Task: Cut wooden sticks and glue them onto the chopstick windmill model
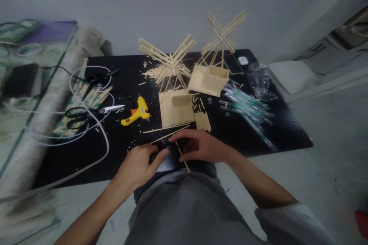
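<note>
Right hand (202, 145): fingers bent, thumb brought up against a short wooden stick (186, 166), apparently pinching it. Stick slants over the near edge of the black tabletop (287, 132), lower end toward the wearer's lap. Left hand (145, 162): just beside, fingers half curled, thumb reaching toward the stick but apart from it. Something dark shows under the left fingers; too blurred to name, and cannot tell whether that hand grips it.

Just beyond the fingers, two long thin sticks (166, 128) lie near the foot of the nearer stick-built model (176, 113), which has a flat base and crossed blades. A row of short sticks (202, 121) sits at its right side. Yellow hot glue gun (136, 111) to the left, lying on its side; black-handled scissors (112, 109) past it, a white cable (107, 138) looping across their handles.

Handling, as judged: stick looks light and slim, likely to roll or snap under a hard squeeze. Light pinch near the middle, with the left thumb and finger steadying the upper end, should stop it swinging. Better brought fully over the tabletop, since a slip here could drop it in the lap. Elbows best clear of the cable.
</note>
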